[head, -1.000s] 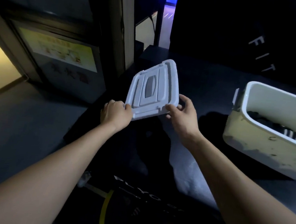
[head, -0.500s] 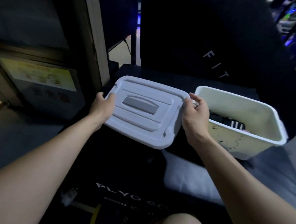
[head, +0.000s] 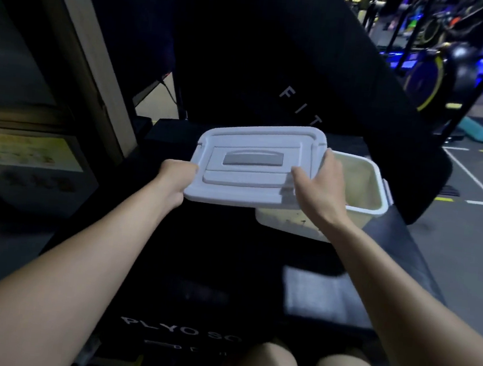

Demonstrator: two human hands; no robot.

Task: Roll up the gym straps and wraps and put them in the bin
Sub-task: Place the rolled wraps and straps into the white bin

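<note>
**Lid held over the bin, both hands on it**

The pale grey lid is up in the air, top face to the camera, its long axis running left to right and its far edge tipped slightly upward. The darker grey handle set in its middle lies along that same axis. The left hand grips the lid's left short edge, thumb on top and fingers curled underneath. The right hand clamps the lid's right end, thumb pressed on the top face near the front corner, fingers wrapped round the far side. Both forearms reach straight ahead, hands well apart, one at each end of the lid.

The cream bin sits just right of and below the lid, open top up, its left part hidden under the lid. It rests on a black padded box printed "PLYO SO". Its contents cannot be seen.
</note>
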